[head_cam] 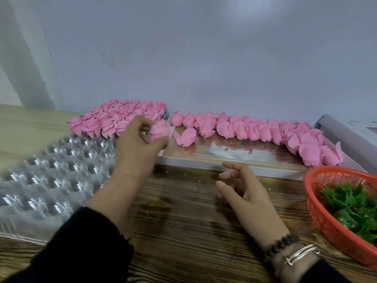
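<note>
At the left of the frame a clear blister tray (51,176) lies on the worktop (183,221). Its far cups hold finished roses (116,117), likely to keep their shape. Just right of them, the left hand (138,144) pinches a pink rose head (160,132) in curled fingers, probably bound for an empty cup. Loose rose heads (255,129) line a glossy board (224,162) within reach. The right hand (246,190) rests relaxed, holding nothing. At far right an orange basket (318,207) corrals green calyxes (350,203). No writing is legible.
</note>
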Motion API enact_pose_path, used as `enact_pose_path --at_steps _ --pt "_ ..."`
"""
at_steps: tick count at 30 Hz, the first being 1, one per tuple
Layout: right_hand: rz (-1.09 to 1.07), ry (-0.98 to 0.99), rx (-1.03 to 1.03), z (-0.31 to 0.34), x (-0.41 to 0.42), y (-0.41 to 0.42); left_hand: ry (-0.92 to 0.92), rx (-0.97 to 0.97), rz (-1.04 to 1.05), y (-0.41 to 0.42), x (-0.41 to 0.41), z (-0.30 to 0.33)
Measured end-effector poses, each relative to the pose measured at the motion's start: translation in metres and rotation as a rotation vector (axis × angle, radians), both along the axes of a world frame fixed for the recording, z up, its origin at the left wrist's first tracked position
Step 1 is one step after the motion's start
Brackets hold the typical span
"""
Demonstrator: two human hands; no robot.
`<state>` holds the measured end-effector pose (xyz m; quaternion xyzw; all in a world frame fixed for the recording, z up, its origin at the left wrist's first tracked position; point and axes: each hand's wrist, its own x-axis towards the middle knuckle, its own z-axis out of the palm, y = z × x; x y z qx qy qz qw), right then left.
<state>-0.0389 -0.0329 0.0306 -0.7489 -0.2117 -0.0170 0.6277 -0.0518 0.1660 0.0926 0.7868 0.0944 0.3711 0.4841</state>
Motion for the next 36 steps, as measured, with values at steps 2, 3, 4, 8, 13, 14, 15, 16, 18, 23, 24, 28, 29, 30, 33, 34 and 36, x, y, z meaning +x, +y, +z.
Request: enact_pose_path --at_steps 2,3,4,8,13,14,15,16,18,23,24,28,29,30,33,34,36 --pt "0.004 -0.002 -0.019 0.000 0.000 0.000 -0.012 -0.051 0.080 0.026 0.012 0.007" --pt "0.010 0.000 -0.030 0.000 0.001 0.000 -0.014 -0.062 0.110 0.037 0.018 0.010" --pt "0.016 0.002 -0.040 0.000 0.001 0.000 -0.015 -0.063 0.136 0.046 0.023 0.012" --pt "0.030 0.024 -0.047 -0.001 0.003 0.000 0.031 -0.027 0.200 0.067 0.043 0.012" --pt "0.043 0.045 -0.024 -0.001 0.002 0.001 0.130 0.067 0.233 0.072 0.061 -0.002" --pt "0.047 0.045 -0.041 -0.001 0.003 0.000 0.148 0.085 0.244 0.072 0.064 -0.005" --pt "0.048 0.043 -0.060 -0.001 0.003 0.000 0.164 0.103 0.251 0.072 0.066 -0.007" --pt "0.046 0.035 -0.077 -0.001 0.003 0.000 0.176 0.119 0.256 0.071 0.067 -0.009" --pt "0.035 0.015 -0.101 -0.001 0.004 0.000 0.197 0.154 0.271 0.072 0.070 -0.013" --pt "0.032 0.010 -0.131 0.000 0.003 0.000 0.279 0.221 0.290 0.075 0.074 -0.023" --pt "0.032 0.011 -0.135 0.000 0.003 0.000 0.299 0.237 0.295 0.076 0.075 -0.023" --pt "0.022 0.001 -0.149 0.002 0.002 0.000 0.377 0.305 0.305 0.074 0.077 -0.024" --pt "0.022 -0.001 -0.153 0.003 0.001 0.000 0.396 0.310 0.309 0.075 0.078 -0.025" --pt "0.023 0.000 -0.158 0.004 0.001 0.000 0.413 0.308 0.314 0.075 0.078 -0.025" --pt "0.028 0.015 -0.170 0.005 0.000 -0.001 0.466 0.308 0.328 0.076 0.079 -0.023" --pt "0.029 0.019 -0.171 0.005 0.000 -0.001 0.475 0.307 0.333 0.075 0.080 -0.024" --pt "0.028 0.020 -0.175 0.006 0.000 0.000 0.473 0.281 0.337 0.073 0.082 -0.024"
